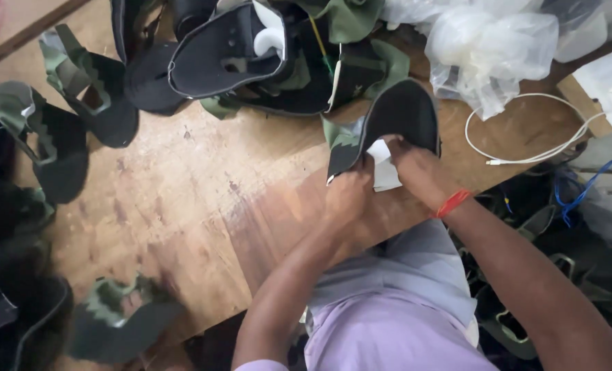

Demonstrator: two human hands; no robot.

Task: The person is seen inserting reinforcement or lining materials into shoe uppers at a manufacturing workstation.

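Observation:
My left hand (347,196) grips the lower edge of a black and green camouflage shoe upper (402,113) that lies on the wooden table (196,192) near its front edge. My right hand (416,168), with a red band at the wrist, presses a white piece of paper or lining (385,172) against the inside of the same upper. Both hands sit close together at the upper's heel end. The fingertips of the right hand are partly hidden behind the white piece.
More camouflage uppers lie about: a pile (265,55) at the back, several (59,130) along the left, one (120,319) at the front left. Crumpled clear plastic bags (498,48) sit at the back right, beside a white cable (526,154).

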